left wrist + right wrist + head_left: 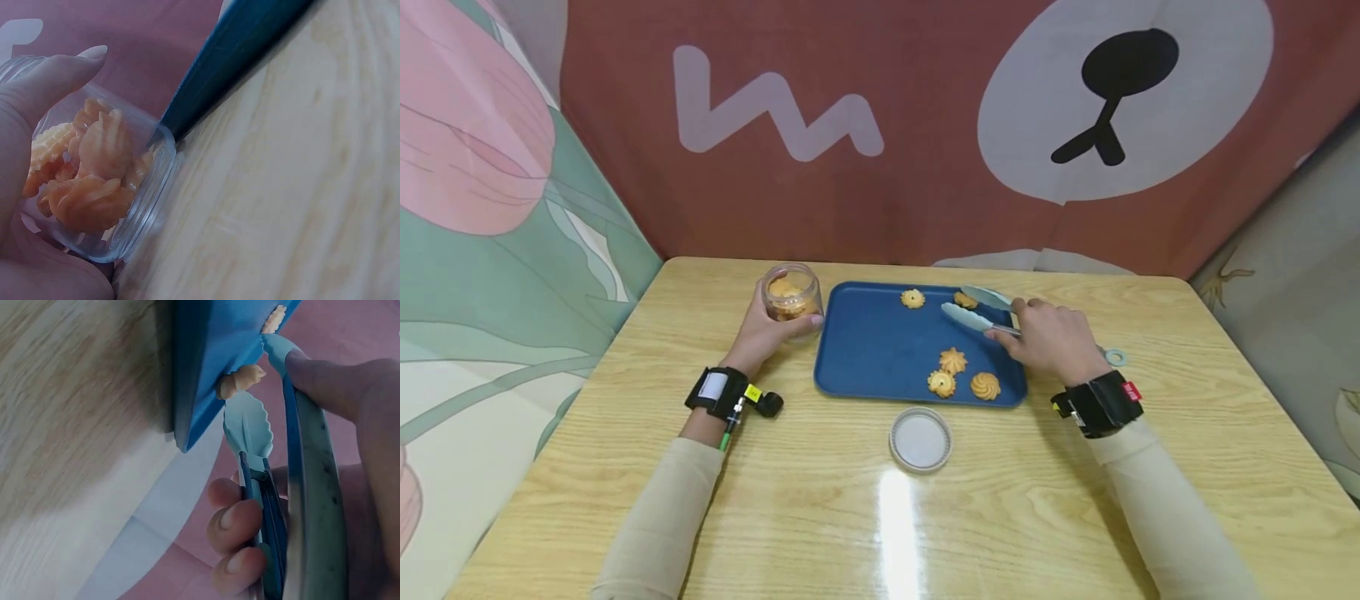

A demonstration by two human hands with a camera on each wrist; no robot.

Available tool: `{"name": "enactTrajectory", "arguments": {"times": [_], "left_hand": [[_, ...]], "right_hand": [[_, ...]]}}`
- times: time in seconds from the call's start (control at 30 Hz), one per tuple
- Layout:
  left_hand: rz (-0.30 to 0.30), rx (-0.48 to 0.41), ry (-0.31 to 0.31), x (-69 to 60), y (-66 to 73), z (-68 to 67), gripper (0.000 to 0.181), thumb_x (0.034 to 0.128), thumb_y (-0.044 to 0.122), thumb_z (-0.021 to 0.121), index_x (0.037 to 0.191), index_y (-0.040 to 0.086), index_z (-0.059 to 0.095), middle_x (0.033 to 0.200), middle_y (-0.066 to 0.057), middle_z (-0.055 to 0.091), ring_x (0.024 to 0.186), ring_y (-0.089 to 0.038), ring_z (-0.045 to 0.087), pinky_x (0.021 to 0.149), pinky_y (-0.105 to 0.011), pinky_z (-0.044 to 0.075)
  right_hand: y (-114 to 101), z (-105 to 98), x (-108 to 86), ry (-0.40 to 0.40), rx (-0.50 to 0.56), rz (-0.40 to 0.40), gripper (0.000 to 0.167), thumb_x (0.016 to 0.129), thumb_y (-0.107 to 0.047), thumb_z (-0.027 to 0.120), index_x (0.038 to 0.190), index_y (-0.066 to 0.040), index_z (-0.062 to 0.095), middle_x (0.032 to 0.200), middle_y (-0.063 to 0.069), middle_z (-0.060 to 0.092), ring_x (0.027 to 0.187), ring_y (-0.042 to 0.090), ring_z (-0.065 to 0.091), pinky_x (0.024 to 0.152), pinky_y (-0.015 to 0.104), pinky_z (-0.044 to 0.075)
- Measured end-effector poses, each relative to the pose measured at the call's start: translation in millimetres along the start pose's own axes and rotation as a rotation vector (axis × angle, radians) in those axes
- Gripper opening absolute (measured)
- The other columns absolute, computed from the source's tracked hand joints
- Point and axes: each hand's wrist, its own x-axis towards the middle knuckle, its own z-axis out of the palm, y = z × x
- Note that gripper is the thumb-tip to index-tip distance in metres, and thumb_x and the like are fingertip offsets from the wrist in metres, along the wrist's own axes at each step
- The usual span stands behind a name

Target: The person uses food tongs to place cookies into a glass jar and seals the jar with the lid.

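Note:
My left hand (762, 335) grips a clear jar (805, 283) standing left of the blue tray (880, 333). Swirled cookies (103, 147) fill part of the jar, and its mouth is uncovered. With my right hand (1056, 337) I hold tongs (967, 318) with pale blue tips, reaching over the tray's far right corner. Their tips are apart, close to a cookie (240, 381) in that corner; whether they touch it I cannot tell. Another cookie (913, 298) lies near the tray's far edge, and a group of cookies (953, 360) lies near its front right.
A round lid (921, 440) lies on the wooden table (820, 500) in front of the tray. Behind the table hangs a red-brown patterned cloth (850, 208). The tongs' ring end (1116, 357) sticks out beyond my right wrist.

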Motion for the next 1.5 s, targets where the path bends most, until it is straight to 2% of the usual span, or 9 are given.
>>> {"name": "enactTrajectory", "arguments": {"times": [0.13, 0.27, 0.4, 0.53, 0.83, 1.0, 1.17, 1.4, 1.5], "left_hand": [[0.007, -0.002, 0.000, 0.7, -1.1, -0.4, 0.102, 0.0857, 0.015, 0.087, 0.164, 0.024, 0.023, 0.163, -0.018, 0.036, 0.151, -0.030, 0.039, 0.126, -0.047, 0.033], [0.007, -0.003, -0.001, 0.0, -2.6, -0.7, 0.102, 0.0857, 0.016, 0.087, 0.164, 0.025, 0.023, 0.163, -0.018, 0.036, 0.151, -0.029, 0.039, 0.126, -0.047, 0.033], [0.002, -0.003, -0.002, -1.2, -3.0, -0.2, 0.103, 0.0855, 0.017, 0.088, 0.164, 0.026, 0.023, 0.162, -0.018, 0.037, 0.151, -0.029, 0.039, 0.126, -0.047, 0.033], [-0.004, -0.002, 0.004, -1.7, -2.6, 0.2, 0.103, 0.0849, 0.017, 0.088, 0.164, 0.026, 0.023, 0.162, -0.018, 0.038, 0.150, -0.029, 0.040, 0.126, -0.047, 0.033], [-0.003, 0.016, 0.009, 0.6, -2.7, -0.6, 0.104, 0.0845, 0.021, 0.089, 0.164, 0.029, 0.023, 0.163, -0.017, 0.037, 0.152, -0.028, 0.038, 0.127, -0.047, 0.032], [0.001, 0.025, 0.010, -0.6, -0.1, 0.0, 0.103, 0.0848, 0.021, 0.089, 0.164, 0.029, 0.023, 0.163, -0.017, 0.037, 0.152, -0.028, 0.038, 0.127, -0.047, 0.032], [0.010, 0.017, 0.004, 0.1, 1.0, 0.4, 0.103, 0.0851, 0.019, 0.088, 0.164, 0.028, 0.022, 0.163, -0.018, 0.036, 0.151, -0.029, 0.039, 0.126, -0.047, 0.033], [0.015, 0.029, 0.018, 12.6, -16.6, -1.4, 0.104, 0.0844, 0.020, 0.089, 0.164, 0.030, 0.023, 0.164, -0.016, 0.037, 0.152, -0.028, 0.038, 0.127, -0.048, 0.032], [0.021, 0.027, 0.021, 13.8, -21.1, -2.6, 0.105, 0.0838, 0.022, 0.090, 0.163, 0.033, 0.023, 0.164, -0.015, 0.037, 0.152, -0.027, 0.038, 0.127, -0.048, 0.032]], "right_hand": [[1, 2, 0.7, 0.035, -0.012, -0.003, 0.057, 0.099, -0.053, 0.068, 0.116, 0.002, 0.066, 0.090, 0.018, 0.069, 0.064, 0.033, 0.064, 0.053, 0.050, 0.053], [1, 5, 1.4, 0.073, 0.029, -0.002, 0.046, 0.100, -0.044, 0.070, 0.108, 0.001, 0.068, 0.082, 0.016, 0.068, 0.063, 0.032, 0.064, 0.054, 0.049, 0.052], [2, 7, 1.4, 0.106, 0.069, -0.007, 0.035, 0.101, -0.035, 0.071, 0.101, -0.001, 0.069, 0.073, 0.013, 0.064, 0.058, 0.027, 0.060, 0.051, 0.043, 0.047], [2, 7, 1.6, 0.136, 0.085, -0.014, 0.028, 0.102, -0.029, 0.070, 0.102, -0.001, 0.071, 0.071, 0.010, 0.062, 0.056, 0.023, 0.055, 0.050, 0.035, 0.041], [-2, 0, 2.8, 0.191, 0.089, -0.042, 0.028, 0.102, -0.029, 0.070, 0.109, -0.001, 0.076, 0.069, 0.008, 0.062, 0.055, 0.020, 0.052, 0.048, 0.031, 0.036], [-12, -9, 4.4, 0.224, 0.089, -0.080, 0.029, 0.102, -0.031, 0.070, 0.107, -0.003, 0.076, 0.064, 0.005, 0.056, 0.053, 0.019, 0.049, 0.049, 0.030, 0.033], [-26, -21, 7.7, 0.225, 0.104, -0.107, 0.030, 0.103, -0.032, 0.069, 0.110, -0.004, 0.076, 0.063, 0.004, 0.053, 0.054, 0.019, 0.048, 0.051, 0.030, 0.031], [-48, -38, 14.5, 0.225, 0.143, -0.161, 0.031, 0.103, -0.033, 0.069, 0.111, -0.004, 0.076, 0.062, 0.004, 0.053, 0.054, 0.018, 0.046, 0.053, 0.031, 0.030], [-59, -43, 18.8, 0.238, 0.153, -0.183, 0.032, 0.103, -0.034, 0.069, 0.111, -0.004, 0.076, 0.063, 0.004, 0.052, 0.055, 0.018, 0.046, 0.054, 0.031, 0.029]]}}
